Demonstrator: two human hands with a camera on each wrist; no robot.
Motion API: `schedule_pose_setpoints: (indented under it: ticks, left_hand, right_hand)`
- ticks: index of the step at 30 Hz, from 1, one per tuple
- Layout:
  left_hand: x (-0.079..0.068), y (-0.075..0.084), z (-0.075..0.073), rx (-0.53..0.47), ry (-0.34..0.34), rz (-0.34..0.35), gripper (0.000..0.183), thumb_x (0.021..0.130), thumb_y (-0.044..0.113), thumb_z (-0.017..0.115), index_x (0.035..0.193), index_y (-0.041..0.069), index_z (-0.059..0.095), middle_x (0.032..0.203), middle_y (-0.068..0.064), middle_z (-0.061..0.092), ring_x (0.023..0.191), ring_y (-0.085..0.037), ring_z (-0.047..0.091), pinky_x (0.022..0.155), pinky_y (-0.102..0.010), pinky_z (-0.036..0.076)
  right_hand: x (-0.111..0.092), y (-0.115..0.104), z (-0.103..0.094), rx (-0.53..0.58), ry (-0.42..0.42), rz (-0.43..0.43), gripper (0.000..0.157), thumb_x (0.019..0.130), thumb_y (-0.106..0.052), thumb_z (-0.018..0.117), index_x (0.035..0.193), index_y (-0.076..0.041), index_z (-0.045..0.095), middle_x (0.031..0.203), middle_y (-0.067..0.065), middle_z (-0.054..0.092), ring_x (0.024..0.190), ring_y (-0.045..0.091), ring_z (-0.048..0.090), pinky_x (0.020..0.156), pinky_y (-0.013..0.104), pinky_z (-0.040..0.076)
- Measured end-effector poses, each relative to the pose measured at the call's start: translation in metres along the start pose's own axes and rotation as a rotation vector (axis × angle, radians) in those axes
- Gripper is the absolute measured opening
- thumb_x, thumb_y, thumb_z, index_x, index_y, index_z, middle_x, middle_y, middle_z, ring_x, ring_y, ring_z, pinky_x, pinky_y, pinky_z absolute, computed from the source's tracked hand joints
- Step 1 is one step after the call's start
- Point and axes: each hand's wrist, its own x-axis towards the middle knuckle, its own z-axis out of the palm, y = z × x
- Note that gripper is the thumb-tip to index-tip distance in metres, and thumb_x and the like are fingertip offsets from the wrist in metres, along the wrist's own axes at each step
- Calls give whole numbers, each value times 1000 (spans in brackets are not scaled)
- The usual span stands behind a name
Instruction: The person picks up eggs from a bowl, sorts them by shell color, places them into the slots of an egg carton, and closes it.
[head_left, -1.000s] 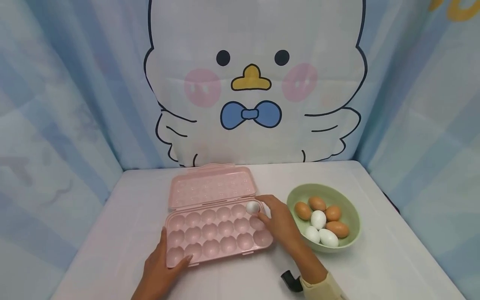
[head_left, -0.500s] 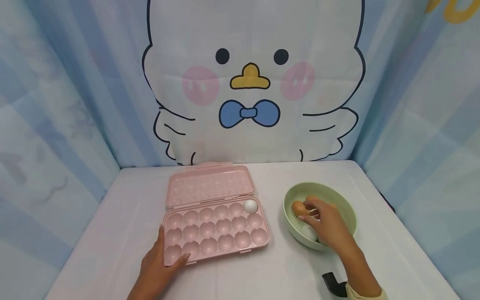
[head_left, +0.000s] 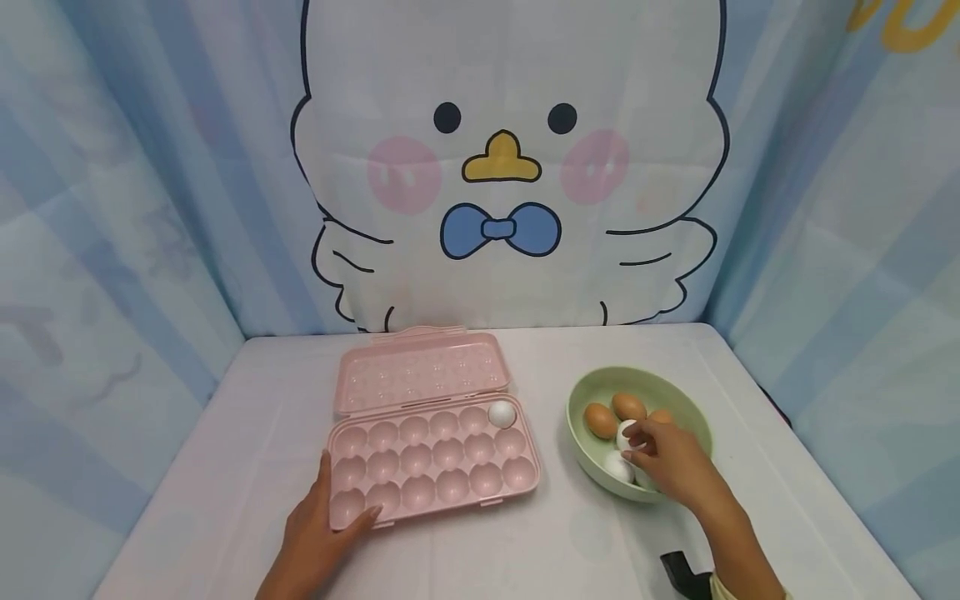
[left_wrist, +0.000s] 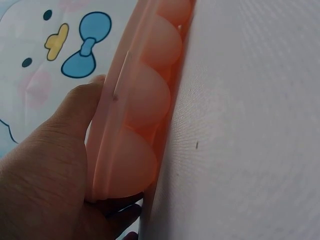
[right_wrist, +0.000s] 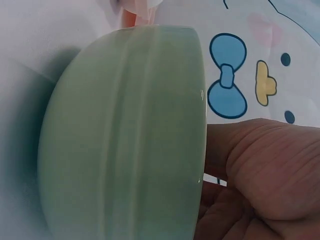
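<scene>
A pink egg carton [head_left: 452, 485] lies on the table with its lid [head_left: 423, 375] folded back. One white egg [head_left: 502, 414] sits in its far right cup. My left hand [head_left: 311, 533] grips the carton's left end, thumb on the front rim; in the left wrist view, fingers reach beneath the carton [left_wrist: 142, 95]. Over the green bowl [head_left: 686, 400], my right hand [head_left: 675, 467] pinches a white egg [head_left: 624, 435] still among the others, partly covered by its curled fingers. From the right wrist, the bowl's wall [right_wrist: 125, 140] hides the fingertips.
Brown eggs [head_left: 600, 421] and another white egg [head_left: 618, 467] lie in the bowl. A black object [head_left: 686, 575] is at my right wrist. Behind the white table [head_left: 555, 542] hangs a curtain [head_left: 502, 292] with a cartoon bird; side curtains flank it.
My right hand has let go of the white egg in the carton, moved right to the bowl, and shifted slightly nearer me over the eggs. The left hand keeps its hold.
</scene>
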Motion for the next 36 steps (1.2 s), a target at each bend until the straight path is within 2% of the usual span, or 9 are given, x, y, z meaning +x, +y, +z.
schedule_pose_setpoints:
  ticks: [4,7,11,15,19,23,28,31,36]
  left_hand:
    - [0,-1,0,-2,-4,-9,120,91,56,73,163,-3,-3,162,-37,18,144,-57,27,113,-66,27]
    - [1,-2,0,-11,-21,-30,121,91,58,73,163,-2,-4,163,-35,16,145,-55,26,114,-65,25]
    - [1,-1,0,-26,-41,-61,123,90,60,72,163,-1,-5,165,-33,15,147,-53,23,116,-63,23]
    - [1,0,1,-31,-34,-66,123,90,61,72,164,0,-5,165,-33,14,147,-53,23,116,-63,22]
    - [2,2,2,-31,-37,-79,124,90,63,72,164,1,-5,165,-32,13,148,-53,21,117,-63,22]
    - [3,3,3,-24,-34,-87,125,89,64,72,164,0,-5,165,-33,14,148,-53,23,116,-62,23]
    - [2,2,2,-15,-15,-78,124,89,61,74,164,-1,-2,164,-33,16,147,-52,25,116,-62,25]
    - [2,1,2,-14,-11,-74,124,89,61,74,164,-1,-2,164,-33,17,147,-52,25,116,-62,24]
    - [3,2,2,-17,-17,-79,124,89,62,73,164,-1,-3,165,-32,17,147,-52,25,116,-62,24]
  right_hand:
    - [1,-1,1,-13,-54,-58,20,88,10,72,106,0,75,99,8,73,93,31,71,80,46,57]
    - [2,-1,2,0,-123,-97,33,84,21,62,104,-3,76,98,6,72,92,28,68,79,42,55]
    - [4,-1,3,58,-198,-115,42,80,24,58,106,-3,76,93,2,63,82,19,57,70,30,49]
    - [9,-1,4,29,-203,-215,44,78,22,63,114,0,76,95,3,65,75,16,51,63,26,43]
    - [14,1,8,-27,-168,-307,49,73,22,65,113,-2,76,107,8,71,78,17,52,64,27,44]
    - [19,2,13,1,-160,-294,45,71,19,71,109,-5,76,102,6,71,73,14,52,62,27,45]
    - [24,3,17,31,-156,-257,39,75,10,80,108,-9,74,87,-3,62,67,10,48,61,26,42]
    - [25,2,19,37,-139,-240,39,78,6,83,113,-9,73,87,-4,59,72,12,51,66,28,44]
    - [25,0,22,82,-92,-227,38,81,2,85,115,-9,71,99,-1,62,91,21,64,79,38,56]
